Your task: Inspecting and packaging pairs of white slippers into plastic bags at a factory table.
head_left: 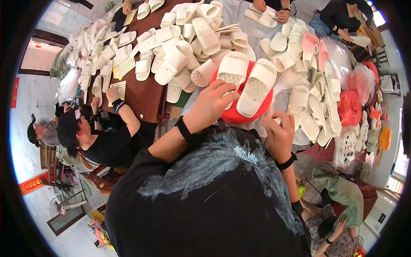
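Observation:
A pair of cream-white slippers lies side by side on a round red surface in front of me: a left slipper (232, 68) and a right slipper (257, 88), both with quilted insoles. My left hand (209, 105) is closed on the heel end of the left slipper, its fingers covering part of the sole. To the right, by the rim of the red surface (252, 116), my right hand (280, 133) is curled with thumb and fingers together, apart from the slippers. Whatever it may pinch is hidden.
A large heap of white slippers (180, 55) covers the table's far side. More white slippers (317, 111) and pink ones (309, 43) lie at right, beside red plastic bags (351, 107). A co-worker (102, 137) sits at left, handling a yellow-white sheet (120, 90). Other people work across the table.

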Available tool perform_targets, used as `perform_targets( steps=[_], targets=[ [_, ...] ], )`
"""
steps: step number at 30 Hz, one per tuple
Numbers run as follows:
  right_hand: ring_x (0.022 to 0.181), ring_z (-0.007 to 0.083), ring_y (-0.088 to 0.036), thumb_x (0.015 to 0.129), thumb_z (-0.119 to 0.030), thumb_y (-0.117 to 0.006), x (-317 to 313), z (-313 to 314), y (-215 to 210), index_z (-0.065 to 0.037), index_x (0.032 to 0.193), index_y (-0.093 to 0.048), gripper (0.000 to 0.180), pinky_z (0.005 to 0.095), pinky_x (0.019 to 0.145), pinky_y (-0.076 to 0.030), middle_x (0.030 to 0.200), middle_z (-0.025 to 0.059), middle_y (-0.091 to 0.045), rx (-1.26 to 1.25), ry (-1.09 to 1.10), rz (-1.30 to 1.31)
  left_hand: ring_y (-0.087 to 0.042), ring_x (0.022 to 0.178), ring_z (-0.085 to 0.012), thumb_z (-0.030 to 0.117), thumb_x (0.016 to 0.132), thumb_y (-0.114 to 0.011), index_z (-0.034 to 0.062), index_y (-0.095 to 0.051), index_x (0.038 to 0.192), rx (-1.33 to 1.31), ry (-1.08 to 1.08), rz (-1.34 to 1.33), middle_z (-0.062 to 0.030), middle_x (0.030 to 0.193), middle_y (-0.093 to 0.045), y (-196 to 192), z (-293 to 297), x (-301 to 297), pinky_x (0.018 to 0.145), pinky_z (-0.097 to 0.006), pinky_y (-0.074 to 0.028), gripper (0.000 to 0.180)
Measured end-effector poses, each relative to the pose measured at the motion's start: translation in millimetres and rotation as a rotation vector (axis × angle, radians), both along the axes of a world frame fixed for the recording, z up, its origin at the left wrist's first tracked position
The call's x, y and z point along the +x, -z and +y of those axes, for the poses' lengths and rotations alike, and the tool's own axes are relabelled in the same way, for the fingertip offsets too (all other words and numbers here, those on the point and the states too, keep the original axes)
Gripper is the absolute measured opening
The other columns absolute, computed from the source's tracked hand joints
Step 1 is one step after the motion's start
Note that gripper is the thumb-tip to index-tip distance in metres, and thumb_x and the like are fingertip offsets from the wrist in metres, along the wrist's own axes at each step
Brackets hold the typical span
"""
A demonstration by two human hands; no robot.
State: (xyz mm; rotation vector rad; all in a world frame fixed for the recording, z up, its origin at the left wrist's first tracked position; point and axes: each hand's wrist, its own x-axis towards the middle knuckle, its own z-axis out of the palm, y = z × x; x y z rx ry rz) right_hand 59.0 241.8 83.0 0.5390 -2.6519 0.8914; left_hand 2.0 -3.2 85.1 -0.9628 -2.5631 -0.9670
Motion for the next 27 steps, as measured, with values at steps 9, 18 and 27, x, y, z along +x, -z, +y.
perform_targets(
  steps=[9,18,27],
  targets=[
    [0.081,0.0312,-0.058,0.080,-0.002,-0.064,-11.3,-10.6,24.4,0.000,0.093,-0.064,0.013,0.0375,0.071,-0.048,0.094,0.0144,-0.055,-0.191,-0.021,-0.181,-0.057,0.101,-0.0295,0.000,0.069,-0.059,0.0008,-0.062,0.096,-0.009,0.185,-0.024,-0.0111,0.107,-0.060,25.2,0.2,4.4,0.085,-0.037,-0.049,0.027],
    [0.083,0.0324,-0.058,0.081,-0.007,-0.065,-0.7,-7.8,13.3,-0.001,0.086,-0.061,0.009,0.0399,0.072,-0.047,0.088,0.0132,-0.058,-0.053,-0.180,-0.324,-0.057,0.100,-0.0289,-0.002,0.068,-0.059,0.0004,-0.061,0.091,-0.040,0.155,-0.088,-0.0113,0.106,-0.060,40.0,-14.7,-4.1,0.086,-0.037,-0.049,0.023],
    [0.083,0.0338,-0.056,0.077,-0.006,-0.059,2.9,-4.4,23.1,-0.003,0.086,-0.052,0.012,0.0418,0.072,-0.046,0.084,0.0147,-0.054,0.079,-0.262,-0.243,-0.058,0.096,-0.0320,0.001,0.075,-0.057,0.0013,-0.061,0.091,0.042,0.135,-0.028,-0.0146,0.105,-0.062,59.3,-13.7,-22.6,0.084,-0.039,-0.048,0.017]
  ],
)
